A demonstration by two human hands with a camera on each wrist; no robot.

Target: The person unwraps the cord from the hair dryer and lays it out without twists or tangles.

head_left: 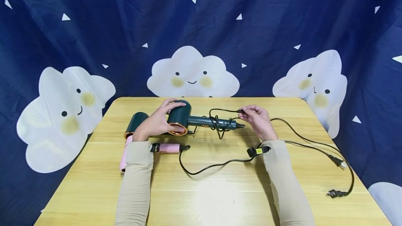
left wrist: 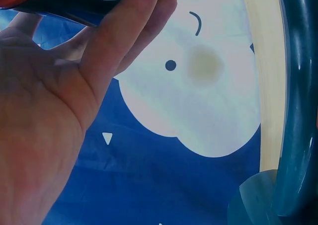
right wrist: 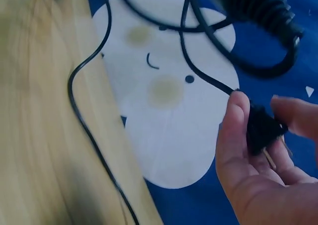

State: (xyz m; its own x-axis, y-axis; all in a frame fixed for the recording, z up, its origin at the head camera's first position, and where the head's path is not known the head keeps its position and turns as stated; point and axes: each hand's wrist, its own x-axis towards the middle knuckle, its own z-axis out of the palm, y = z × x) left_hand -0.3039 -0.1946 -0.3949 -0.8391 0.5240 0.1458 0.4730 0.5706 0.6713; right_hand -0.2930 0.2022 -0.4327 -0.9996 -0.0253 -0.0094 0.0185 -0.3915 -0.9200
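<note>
My left hand grips the round head of a dark green hair dryer, thumb at the copper-rimmed end and fingers over the top. The dryer is held sideways, handle pointing right. Its black cord is wound in loose loops about the handle. To the right of the handle's tip, my right hand pinches the cord's black plug between thumb and fingers; metal prongs show in the right wrist view. In the left wrist view the palm hides part of the dryer's head.
Left of the held dryer lies another dark green hair dryer, partly hidden. A pink hair dryer lies partly under my left forearm. Black cords run right across the wooden table, with two plugs near its right edge. A cloud-patterned blue curtain hangs behind.
</note>
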